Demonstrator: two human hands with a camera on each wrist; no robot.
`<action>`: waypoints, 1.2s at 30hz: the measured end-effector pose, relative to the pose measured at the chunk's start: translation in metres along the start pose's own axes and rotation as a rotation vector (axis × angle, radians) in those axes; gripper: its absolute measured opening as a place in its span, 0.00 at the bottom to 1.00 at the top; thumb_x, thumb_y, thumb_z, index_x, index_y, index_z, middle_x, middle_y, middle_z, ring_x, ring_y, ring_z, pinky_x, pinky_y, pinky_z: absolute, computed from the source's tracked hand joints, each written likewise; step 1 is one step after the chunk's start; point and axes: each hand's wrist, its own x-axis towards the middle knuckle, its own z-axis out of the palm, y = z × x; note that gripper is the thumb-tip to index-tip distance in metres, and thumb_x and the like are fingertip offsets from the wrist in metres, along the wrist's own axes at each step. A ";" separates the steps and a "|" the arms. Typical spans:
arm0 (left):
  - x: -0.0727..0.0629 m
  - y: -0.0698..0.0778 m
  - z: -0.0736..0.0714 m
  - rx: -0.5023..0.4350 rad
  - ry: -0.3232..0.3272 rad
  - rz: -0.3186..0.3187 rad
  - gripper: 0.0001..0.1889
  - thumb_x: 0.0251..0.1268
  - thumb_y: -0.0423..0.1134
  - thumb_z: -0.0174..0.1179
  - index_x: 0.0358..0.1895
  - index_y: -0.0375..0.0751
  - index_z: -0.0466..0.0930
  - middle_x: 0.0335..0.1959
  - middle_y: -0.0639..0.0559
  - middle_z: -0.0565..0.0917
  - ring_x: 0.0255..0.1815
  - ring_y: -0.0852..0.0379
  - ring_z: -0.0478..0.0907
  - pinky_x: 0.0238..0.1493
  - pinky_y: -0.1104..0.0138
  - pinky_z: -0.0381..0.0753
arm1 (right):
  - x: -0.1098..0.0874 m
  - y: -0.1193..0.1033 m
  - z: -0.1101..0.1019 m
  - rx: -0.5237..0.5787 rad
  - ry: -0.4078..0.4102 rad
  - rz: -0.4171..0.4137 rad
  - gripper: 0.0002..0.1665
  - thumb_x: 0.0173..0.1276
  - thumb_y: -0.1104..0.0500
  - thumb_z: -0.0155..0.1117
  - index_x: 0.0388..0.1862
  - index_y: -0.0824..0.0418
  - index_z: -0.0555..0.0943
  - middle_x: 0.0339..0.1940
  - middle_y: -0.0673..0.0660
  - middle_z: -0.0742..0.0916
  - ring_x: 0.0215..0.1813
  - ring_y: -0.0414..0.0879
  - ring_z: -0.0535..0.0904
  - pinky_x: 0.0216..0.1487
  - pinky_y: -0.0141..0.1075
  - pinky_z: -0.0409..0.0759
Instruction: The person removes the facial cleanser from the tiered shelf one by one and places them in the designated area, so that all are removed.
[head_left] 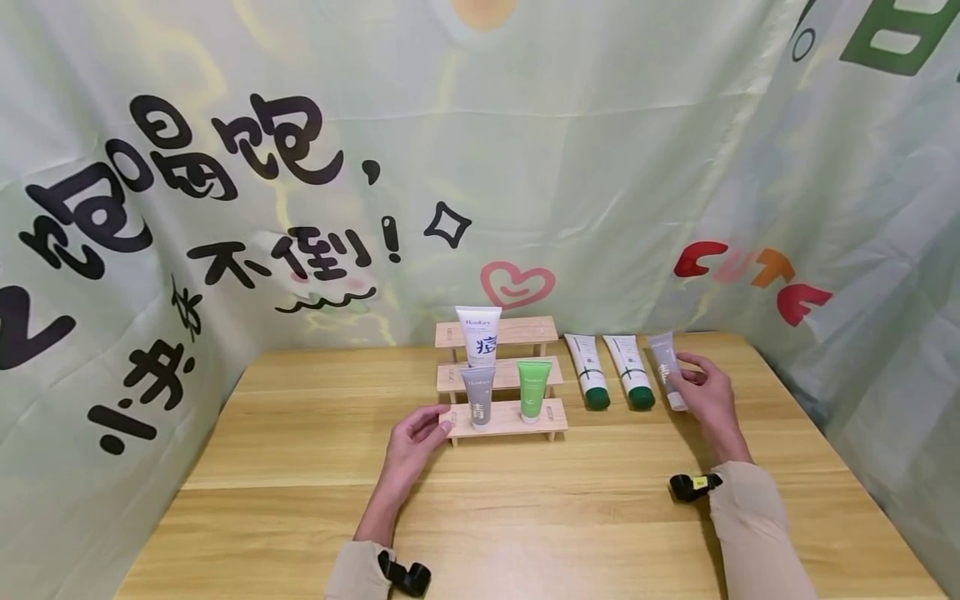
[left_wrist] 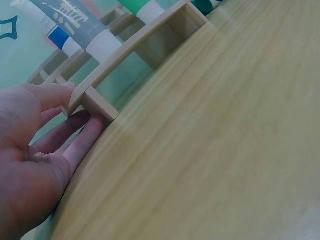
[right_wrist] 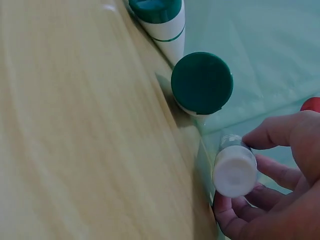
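Note:
My left hand (head_left: 412, 443) pinches the left end of the lowest step of a three-step wooden display rack (head_left: 506, 422), thumb (left_wrist: 55, 95) near the top edge and other fingers by the end leg. On that step a grey tube (head_left: 478, 392) and a green tube (head_left: 533, 387) stand upright on white caps. A white tube (head_left: 478, 327) with blue lettering rises behind the grey one. Over at the right, my right hand (head_left: 708, 402) holds a second grey squeeze tube (head_left: 663, 352) between thumb and fingers, its white cap (right_wrist: 235, 172) facing the wrist camera.
Two white tubes with dark green caps, one (head_left: 585, 367) nearer the rack and another (head_left: 628, 367) beside the held tube, lie on the wooden table (head_left: 540, 517). A printed cloth (head_left: 600, 167) hangs behind the table and along its sides.

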 end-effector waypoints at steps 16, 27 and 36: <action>0.000 0.001 0.001 0.000 0.005 0.006 0.18 0.67 0.33 0.69 0.58 0.35 0.83 0.63 0.39 0.80 0.63 0.43 0.79 0.60 0.69 0.81 | 0.000 0.000 0.003 -0.150 -0.020 -0.007 0.32 0.80 0.51 0.59 0.75 0.66 0.68 0.65 0.75 0.77 0.61 0.64 0.75 0.43 0.27 0.79; -0.001 0.002 0.001 -0.009 0.010 0.004 0.17 0.67 0.32 0.69 0.58 0.35 0.83 0.63 0.38 0.80 0.62 0.43 0.79 0.59 0.70 0.82 | 0.001 0.003 -0.003 -0.207 0.059 -0.022 0.25 0.80 0.51 0.57 0.64 0.67 0.79 0.62 0.70 0.81 0.57 0.58 0.76 0.36 0.23 0.73; -0.001 0.002 0.001 -0.003 0.011 0.007 0.17 0.67 0.31 0.69 0.58 0.35 0.84 0.62 0.39 0.81 0.63 0.43 0.79 0.60 0.70 0.81 | 0.000 0.003 -0.007 -0.203 0.068 -0.004 0.26 0.81 0.50 0.54 0.64 0.68 0.79 0.63 0.71 0.80 0.58 0.59 0.74 0.40 0.30 0.72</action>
